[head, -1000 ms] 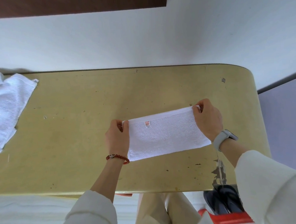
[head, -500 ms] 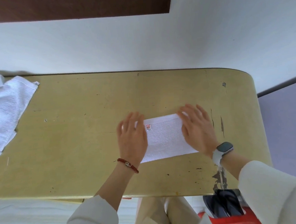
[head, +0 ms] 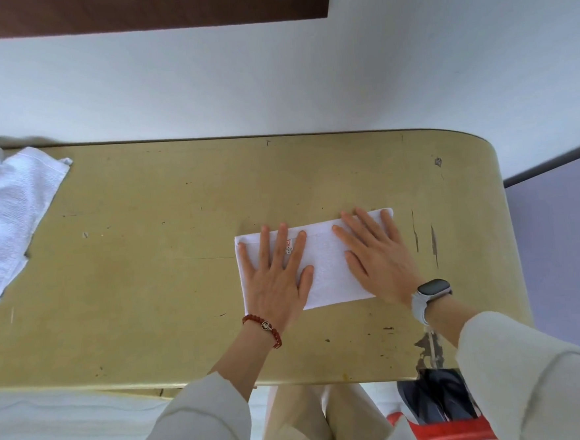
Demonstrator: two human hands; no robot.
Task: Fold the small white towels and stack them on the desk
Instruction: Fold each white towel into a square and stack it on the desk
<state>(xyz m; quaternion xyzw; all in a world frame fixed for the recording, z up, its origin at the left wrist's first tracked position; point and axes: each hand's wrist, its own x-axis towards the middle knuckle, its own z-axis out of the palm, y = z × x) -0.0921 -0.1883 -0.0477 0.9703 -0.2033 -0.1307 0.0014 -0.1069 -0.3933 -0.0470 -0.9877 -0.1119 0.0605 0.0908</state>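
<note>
A small white towel (head: 326, 262), folded into a flat strip with a small red label, lies on the yellow-green desk (head: 155, 270) right of centre. My left hand (head: 275, 275) presses flat on the towel's left part, fingers straight and spread. My right hand (head: 377, 258) presses flat on its right part, also with straight fingers. A loose, unfolded white towel (head: 3, 219) lies spread at the desk's far left, partly cut off by the frame edge.
The desk stands against a white wall, with its rounded right end near a grey floor. Its top is scratched and chipped near the front right. Below the front edge are my legs, white bedding at left and a red and black object (head: 439, 415).
A second ago both hands pinched the towel's ends. They then laid it down and now press flat on it, sliding outward towards its ends.
</note>
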